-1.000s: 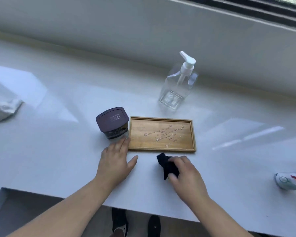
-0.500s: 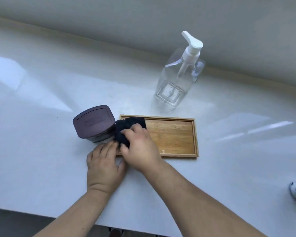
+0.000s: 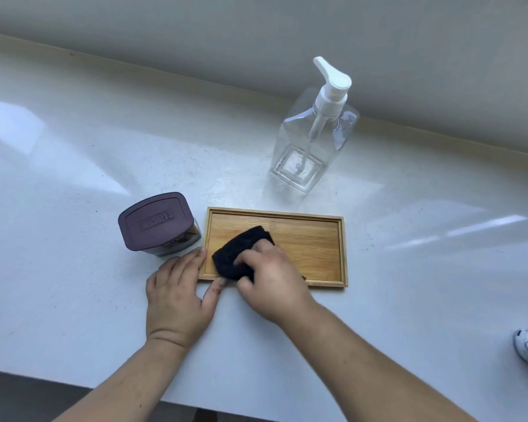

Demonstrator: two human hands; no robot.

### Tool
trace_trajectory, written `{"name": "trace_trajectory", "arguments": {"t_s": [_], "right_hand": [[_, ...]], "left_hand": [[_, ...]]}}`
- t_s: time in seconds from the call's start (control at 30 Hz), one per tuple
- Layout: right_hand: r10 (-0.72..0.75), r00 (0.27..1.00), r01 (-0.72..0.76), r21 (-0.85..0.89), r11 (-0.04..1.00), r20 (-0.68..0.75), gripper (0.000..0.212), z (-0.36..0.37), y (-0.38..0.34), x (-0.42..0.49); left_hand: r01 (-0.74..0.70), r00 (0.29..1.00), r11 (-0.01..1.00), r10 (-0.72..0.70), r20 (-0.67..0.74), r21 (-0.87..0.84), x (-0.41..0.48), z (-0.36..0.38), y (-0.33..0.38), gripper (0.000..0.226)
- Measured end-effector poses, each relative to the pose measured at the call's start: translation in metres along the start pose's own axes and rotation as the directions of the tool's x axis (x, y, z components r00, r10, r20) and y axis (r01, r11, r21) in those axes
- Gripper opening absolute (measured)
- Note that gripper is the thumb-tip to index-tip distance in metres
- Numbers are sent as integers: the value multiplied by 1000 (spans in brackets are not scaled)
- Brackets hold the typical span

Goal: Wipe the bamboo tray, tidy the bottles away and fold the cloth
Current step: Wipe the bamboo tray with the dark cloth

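Two hands are on the white worktop (image 3: 73, 284). Right hand (image 3: 269, 281) is closed around a bunched dark cloth (image 3: 240, 254), pressing it onto the left half of the bamboo tray (image 3: 314, 248). Left hand (image 3: 177, 296) lies flat and open, holding nothing, fingertips touching the tray's left edge. Tray sits near the worktop's front. Purple-lidded jar (image 3: 157, 223) stands just left of the tray; clear pump bottle (image 3: 311, 138) stands upright behind it.

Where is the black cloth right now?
Head view: the black cloth is bunched under the right hand on the left half of the bamboo tray.
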State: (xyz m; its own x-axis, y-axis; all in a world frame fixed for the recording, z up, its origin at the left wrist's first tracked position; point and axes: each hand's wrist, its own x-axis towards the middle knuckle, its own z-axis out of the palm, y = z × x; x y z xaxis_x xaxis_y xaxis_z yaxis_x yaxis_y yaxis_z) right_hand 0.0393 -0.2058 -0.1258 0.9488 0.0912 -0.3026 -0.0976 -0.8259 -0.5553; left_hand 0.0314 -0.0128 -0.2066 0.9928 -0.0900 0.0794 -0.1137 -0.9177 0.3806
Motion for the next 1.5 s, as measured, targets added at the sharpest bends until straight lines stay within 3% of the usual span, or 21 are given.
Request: {"name": "trace_trajectory", "arguments": {"t_s": [0.1, 0.2, 0.27, 0.33, 0.43, 0.53, 0.6, 0.73, 0.8, 0.87, 0.97, 1.03, 1.07, 1.13, 1.2, 1.27, 1.33, 1.5], "right_hand": [[214, 977, -215, -62, 975, -29, 25, -38, 49, -13], [438, 893, -443, -34, 896, -104, 18, -59, 73, -19], [401, 900, -410, -16, 912, -170, 26, -41, 51, 1], [263, 946, -254, 66, 965, -191, 38, -13, 10, 26], [37, 993, -23, 127, 992, -112, 45, 20, -38, 42], [-60, 996, 66, 98, 993, -62, 43, 11, -15, 24], [-12, 998, 12, 12, 1000, -68, 40, -8, 25, 1], [386, 895, -379, 76, 922, -226, 42, -44, 82, -25], [336, 912, -331, 59, 942, -237, 42, -40, 71, -38], [144, 966, -145, 9, 989, -215, 39, -23, 47, -62], [-44, 998, 49, -107, 993, 44, 41, 15, 17, -105], [-35, 987, 49, -83, 995, 159, 46, 27, 16, -120], [20, 992, -22, 19, 1000, 122, 46, 23, 17, -120], [258, 963, -229, 272, 935, -73, 41, 2, 30, -112], [513, 825, -376, 448, 811, -237, 43, -25, 51, -94], [662, 736, -480, 580, 658, -141, 53, -48, 64, -75], [710, 704, -531, 648, 546, -22, 58, -56, 71, -61], [736, 677, -489, 749, 446, 4, 71, -71, 77, -73]], "left_hand": [[0, 1000, 1000, 0, 15, 6, 0, -1, 0, 68], [0, 1000, 1000, 0, 20, 8, 0, -4, 3, 68], [2, 999, 1000, -2, 33, -4, 1, -7, 5, 69], [6, 999, 1000, -6, 41, -12, 2, -9, 6, 67], [7, 999, 999, -6, 47, -33, 1, -8, 4, 62], [4, 999, 1000, -4, 55, -11, 1, -8, 4, 64], [-3, 999, 1000, 3, 54, -7, 2, -10, 5, 67], [-1, 998, 1000, 2, 66, -22, 4, -13, 7, 69], [5, 996, 1000, -3, 87, -21, 4, -16, 8, 70], [23, 992, 999, -20, 126, -24, 4, -20, 10, 77], [34, 984, 999, -27, 175, -38, 4, -29, 15, 80], [29, 984, 998, -20, 177, -47, 7, -37, 19, 71], [29, 983, 998, -18, 184, -61, 10, -40, 20, 65], [70, 972, 988, -37, 231, -136, 16, -46, 23, 51], [184, 940, 949, -94, 327, -257, 22, -52, 29, 47], [348, 881, 880, -188, 435, -323, 28, -58, 37, 49], [475, 814, 812, -260, 519, -339, 37, -64, 43, 45], [555, 758, 747, -275, 591, -365, 42, -77, 61, 43]]}}
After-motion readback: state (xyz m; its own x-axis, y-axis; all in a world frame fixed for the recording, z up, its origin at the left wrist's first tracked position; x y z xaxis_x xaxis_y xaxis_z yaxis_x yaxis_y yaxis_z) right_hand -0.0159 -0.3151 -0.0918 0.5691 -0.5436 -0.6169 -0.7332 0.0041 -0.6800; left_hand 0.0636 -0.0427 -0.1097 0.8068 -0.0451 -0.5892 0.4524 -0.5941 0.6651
